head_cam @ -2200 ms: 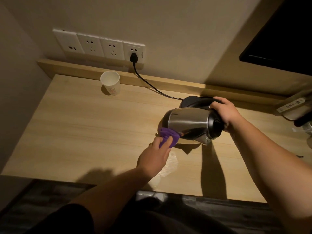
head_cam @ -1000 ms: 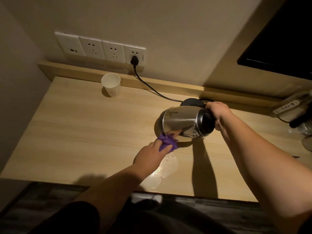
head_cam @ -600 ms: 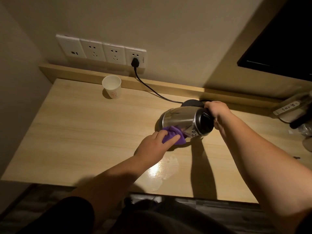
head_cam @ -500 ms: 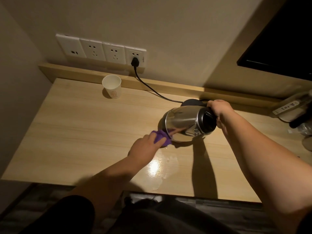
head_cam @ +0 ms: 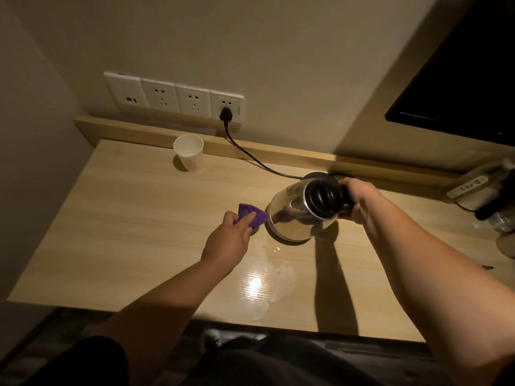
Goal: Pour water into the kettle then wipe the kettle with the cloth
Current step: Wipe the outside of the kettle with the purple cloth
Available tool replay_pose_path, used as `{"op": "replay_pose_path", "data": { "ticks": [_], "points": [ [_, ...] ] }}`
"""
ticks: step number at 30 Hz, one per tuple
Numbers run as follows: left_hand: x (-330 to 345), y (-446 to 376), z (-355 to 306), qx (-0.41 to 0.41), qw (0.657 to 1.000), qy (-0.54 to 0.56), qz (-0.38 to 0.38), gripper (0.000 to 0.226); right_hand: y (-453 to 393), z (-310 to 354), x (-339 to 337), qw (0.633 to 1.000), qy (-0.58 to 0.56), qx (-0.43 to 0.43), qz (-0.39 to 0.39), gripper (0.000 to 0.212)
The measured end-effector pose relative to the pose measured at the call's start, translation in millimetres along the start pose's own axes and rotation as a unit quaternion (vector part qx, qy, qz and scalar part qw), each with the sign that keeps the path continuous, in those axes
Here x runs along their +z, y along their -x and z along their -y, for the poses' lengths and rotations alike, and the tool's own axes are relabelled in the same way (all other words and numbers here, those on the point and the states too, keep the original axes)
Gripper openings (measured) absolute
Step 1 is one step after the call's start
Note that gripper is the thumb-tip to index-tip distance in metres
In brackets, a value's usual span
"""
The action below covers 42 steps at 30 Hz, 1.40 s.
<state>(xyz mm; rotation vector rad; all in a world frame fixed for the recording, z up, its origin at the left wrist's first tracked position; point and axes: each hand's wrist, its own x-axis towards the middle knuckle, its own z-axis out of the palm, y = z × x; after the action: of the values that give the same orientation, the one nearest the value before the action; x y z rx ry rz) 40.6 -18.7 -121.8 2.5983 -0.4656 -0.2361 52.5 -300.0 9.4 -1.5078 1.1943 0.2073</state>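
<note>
A shiny steel kettle (head_cam: 295, 215) with a black top is held tilted above the wooden table (head_cam: 133, 218), its open mouth turned toward me. My right hand (head_cam: 359, 201) grips its black handle on the right side. My left hand (head_cam: 228, 240) holds a small purple cloth (head_cam: 250, 214) bunched in its fingers, just left of the kettle's lower side. The cloth's tip is at the kettle's wall; I cannot tell whether it touches. The cloth is mirrored in the steel.
A white paper cup (head_cam: 189, 153) stands at the back left. The kettle's black base (head_cam: 320, 176) sits behind the kettle, its cord (head_cam: 250, 154) running to the wall sockets (head_cam: 178, 96). A wet, glossy patch (head_cam: 262, 277) lies near the front edge. Several items crowd the far right (head_cam: 493, 201).
The kettle has swung more upright, its mouth now facing me. My left hand with the cloth has slid left, off the kettle's underside to its lower left edge.
</note>
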Motion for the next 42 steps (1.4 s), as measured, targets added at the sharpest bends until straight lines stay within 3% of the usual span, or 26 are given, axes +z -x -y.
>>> {"op": "replay_pose_path", "data": {
  "ticks": [9,15,18,20,22,24,26,30,36,42],
  "points": [
    [-12.8,-1.7,2.2,-0.008,0.999,0.039,-0.016,0.042,8.2,0.9,4.3,0.999,-0.034,0.028,0.004,0.035],
    [-20.7,-5.5,4.1,-0.022,0.996,0.089,-0.022,0.041,26.5,-23.1,-15.5,0.994,-0.057,0.065,0.063,0.03],
    [-22.9,-6.6,6.1,-0.03,0.992,0.117,-0.02,0.042,27.0,-43.7,-38.6,0.987,0.153,-0.042,0.027,0.036],
    [-23.4,-7.3,7.1,-0.033,0.991,0.128,-0.015,0.042,23.8,-50.7,-46.1,0.939,0.297,-0.173,0.023,0.058],
    [-23.7,-8.8,6.1,-0.041,0.99,0.136,-0.007,0.043,21.1,-51.8,-42.1,0.879,0.379,-0.28,0.077,0.079],
    [-24.0,-10.5,2.6,-0.045,0.989,0.142,-0.002,0.043,20.4,-48.5,-33.1,0.847,0.411,-0.322,0.1,0.068],
    [-25.0,-12.0,-1.5,-0.045,0.988,0.151,-0.003,0.043,18.0,-48.6,-28.1,0.84,0.424,-0.327,0.087,0.048],
    [-25.8,-12.5,-3.5,-0.047,0.985,0.164,-0.01,0.044,17.6,-66.5,-15.6,0.855,0.382,-0.335,0.1,0.038],
    [-26.0,-10.3,-8.5,-0.049,0.975,0.216,-0.021,0.045,19.2,-84.7,3.8,0.939,0.161,-0.287,0.1,0.028],
    [-36.6,-20.2,-27.0,-0.034,0.964,0.258,-0.061,0.045,17.6,-93.2,-2.3,0.958,0.084,-0.248,0.114,0.024]
  ]
}}
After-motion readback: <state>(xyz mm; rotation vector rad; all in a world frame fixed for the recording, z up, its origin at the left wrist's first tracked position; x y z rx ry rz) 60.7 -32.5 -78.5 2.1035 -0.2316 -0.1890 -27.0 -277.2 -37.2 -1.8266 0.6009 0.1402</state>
